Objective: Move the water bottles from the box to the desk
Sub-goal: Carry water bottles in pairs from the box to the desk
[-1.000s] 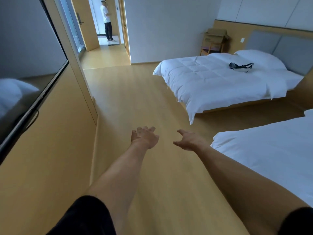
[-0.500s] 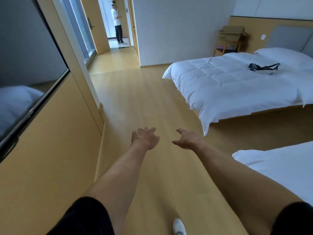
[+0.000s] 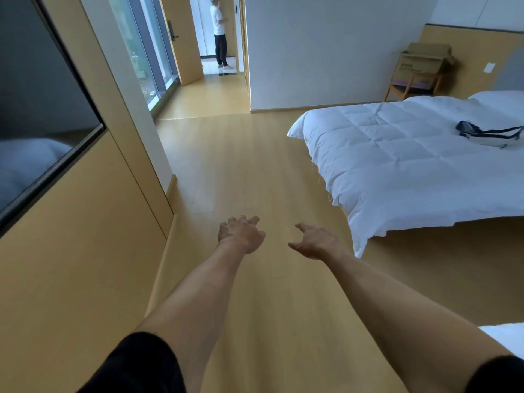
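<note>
A brown cardboard box [image 3: 425,58] with open flaps sits on a small wooden chair [image 3: 409,86] in the far right corner, beside the bed's headboard. Its inside is hidden, and no water bottle or desk shows in the head view. Both my arms stretch forward over the wooden floor. My left hand [image 3: 241,233] is empty with fingers loosely spread. My right hand [image 3: 314,241] is also empty, fingers relaxed and thumb out. Both hands are far from the box.
A white bed [image 3: 411,165] with a dark strap bag [image 3: 487,133] on it fills the right side. A corner of a second bed [image 3: 507,338] shows at bottom right. A wall panel with a dark screen [image 3: 37,109] runs along the left. A person [image 3: 219,32] stands in the far doorway.
The view has moved forward and turned left: the near bed has slid almost out of frame, and the far bed and box appear closer. Both hands stay outstretched and empty.
</note>
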`<state>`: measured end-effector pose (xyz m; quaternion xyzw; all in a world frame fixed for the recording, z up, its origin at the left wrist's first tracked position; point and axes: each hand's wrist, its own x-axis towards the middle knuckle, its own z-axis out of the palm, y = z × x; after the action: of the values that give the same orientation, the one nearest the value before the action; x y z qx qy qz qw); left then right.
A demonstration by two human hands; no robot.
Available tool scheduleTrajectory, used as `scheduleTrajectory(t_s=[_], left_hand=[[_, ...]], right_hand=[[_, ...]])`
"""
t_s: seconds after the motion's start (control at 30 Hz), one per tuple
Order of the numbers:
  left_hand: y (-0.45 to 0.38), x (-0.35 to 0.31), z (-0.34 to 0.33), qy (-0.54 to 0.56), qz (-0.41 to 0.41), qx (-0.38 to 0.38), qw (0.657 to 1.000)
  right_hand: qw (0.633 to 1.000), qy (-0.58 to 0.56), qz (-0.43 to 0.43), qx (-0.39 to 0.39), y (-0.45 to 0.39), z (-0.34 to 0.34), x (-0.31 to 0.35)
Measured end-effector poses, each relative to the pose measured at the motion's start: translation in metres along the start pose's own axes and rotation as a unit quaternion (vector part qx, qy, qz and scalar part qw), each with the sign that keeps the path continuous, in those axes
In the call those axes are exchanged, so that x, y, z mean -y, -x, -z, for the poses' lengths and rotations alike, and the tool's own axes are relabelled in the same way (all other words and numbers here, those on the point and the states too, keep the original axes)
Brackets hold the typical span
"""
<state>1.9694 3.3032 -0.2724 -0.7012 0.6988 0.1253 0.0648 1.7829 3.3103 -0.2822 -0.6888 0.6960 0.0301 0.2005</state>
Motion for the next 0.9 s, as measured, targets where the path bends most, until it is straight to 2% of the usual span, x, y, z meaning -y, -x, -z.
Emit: scheduleTrajectory(t_s=[0.4, 0.9], left_hand=[[-0.132, -0.131, 0.001, -0.041, -0.151, 0.019, 0.987], [-0.361, -0.22, 0.059, -0.064, -0.265, 0.034, 0.961]], right_hand=[[0.988, -0.04, -0.144, -0.029, -0.065, 0.04, -0.125], [0.962, -0.07, -0.261, -0.04, -0.245, 0.124, -0.185]])
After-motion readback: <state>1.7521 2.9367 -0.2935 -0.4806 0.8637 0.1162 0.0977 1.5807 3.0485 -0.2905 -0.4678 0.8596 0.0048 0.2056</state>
